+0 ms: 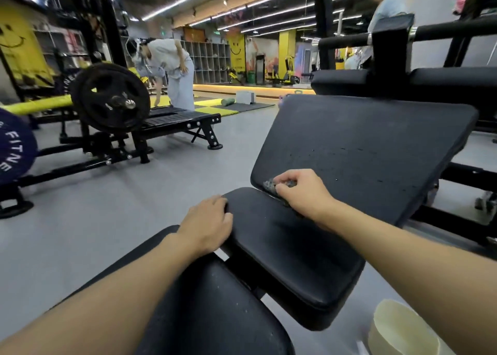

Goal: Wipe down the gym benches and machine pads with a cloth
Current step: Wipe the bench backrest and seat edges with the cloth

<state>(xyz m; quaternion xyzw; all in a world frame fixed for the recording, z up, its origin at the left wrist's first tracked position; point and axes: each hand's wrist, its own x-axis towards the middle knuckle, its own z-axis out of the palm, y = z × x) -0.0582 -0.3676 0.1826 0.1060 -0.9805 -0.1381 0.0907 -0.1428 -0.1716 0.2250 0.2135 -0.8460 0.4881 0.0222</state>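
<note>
A black padded bench runs away from me in three parts: a near pad (215, 306), a middle seat pad (290, 252) and a tilted back pad (363, 150). My right hand (301, 190) grips a small grey cloth (270, 185) bunched under its curled fingers, in the gap where the seat pad meets the back pad. My left hand (207, 223) lies on the seat pad's left edge, fingers bent over the rim. Most of the cloth is hidden beneath my right hand.
A pale bucket (398, 330) stands on the floor at the lower right. A loaded barbell machine (113, 99) and flat black bench (177, 118) stand to the left, with a person bending beyond. A black frame and roller pads (403, 77) rise behind the bench.
</note>
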